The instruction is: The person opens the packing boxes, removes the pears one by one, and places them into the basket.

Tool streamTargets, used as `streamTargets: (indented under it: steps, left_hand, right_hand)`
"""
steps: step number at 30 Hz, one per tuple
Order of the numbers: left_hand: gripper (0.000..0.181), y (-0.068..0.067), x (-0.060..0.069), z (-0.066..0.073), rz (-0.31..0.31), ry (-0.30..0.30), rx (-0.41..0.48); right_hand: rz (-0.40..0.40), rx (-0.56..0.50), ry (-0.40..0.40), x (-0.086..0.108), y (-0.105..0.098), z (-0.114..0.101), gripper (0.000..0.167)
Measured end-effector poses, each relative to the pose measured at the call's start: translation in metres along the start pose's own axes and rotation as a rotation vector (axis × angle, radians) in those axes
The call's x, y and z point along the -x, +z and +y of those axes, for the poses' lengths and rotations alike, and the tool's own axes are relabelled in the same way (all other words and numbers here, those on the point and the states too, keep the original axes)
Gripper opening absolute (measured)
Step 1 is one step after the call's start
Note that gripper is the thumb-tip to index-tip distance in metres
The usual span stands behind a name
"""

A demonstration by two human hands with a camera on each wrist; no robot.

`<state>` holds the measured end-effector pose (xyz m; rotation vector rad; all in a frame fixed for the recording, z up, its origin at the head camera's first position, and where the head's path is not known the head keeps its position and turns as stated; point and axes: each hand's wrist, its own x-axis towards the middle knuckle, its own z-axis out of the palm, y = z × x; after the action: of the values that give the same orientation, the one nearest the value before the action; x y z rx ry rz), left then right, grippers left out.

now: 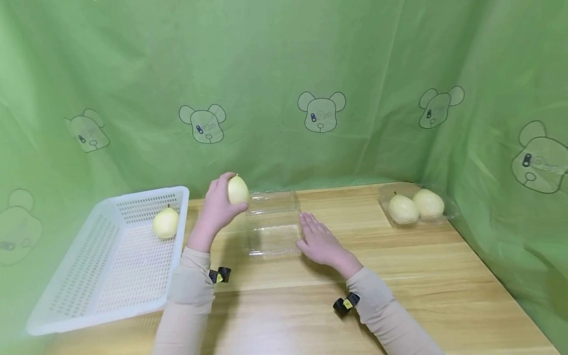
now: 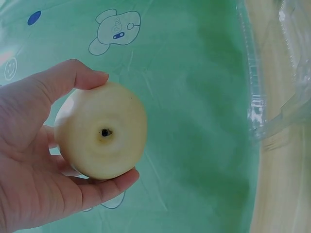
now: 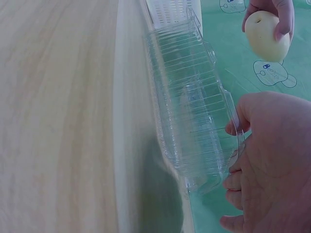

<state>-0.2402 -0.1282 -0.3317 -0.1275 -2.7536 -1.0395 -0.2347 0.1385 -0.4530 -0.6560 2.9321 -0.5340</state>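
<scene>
We recorded a pale wood-grain table (image 1: 284,310). Directly on it we saw a white perforated basket (image 1: 95,321), left of the left hand (image 1: 217,202); a clear plastic container (image 1: 272,231), between that and the right hand (image 1: 320,242), touching the latter; a second clear container (image 1: 450,209), well to the right hand's right.

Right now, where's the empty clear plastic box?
In the head view, the box sits on the wooden table, right of the white plastic basket, with the right hand at its right side.
</scene>
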Motion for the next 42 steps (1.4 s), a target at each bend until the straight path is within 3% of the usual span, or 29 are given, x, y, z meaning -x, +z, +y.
streamTargets:
  steps: [25, 42]
  left_hand:
    - [0.086, -0.047, 0.007, -0.005, 0.022, -0.010, -0.076]
    - [0.086, -0.071, 0.012, -0.021, 0.040, -0.044, -0.096]
  right_hand:
    - [0.007, 0.011, -0.008, 0.000, 0.000, 0.000, 0.071]
    - [0.000, 0.002, -0.005, 0.000, 0.000, 0.000, 0.071]
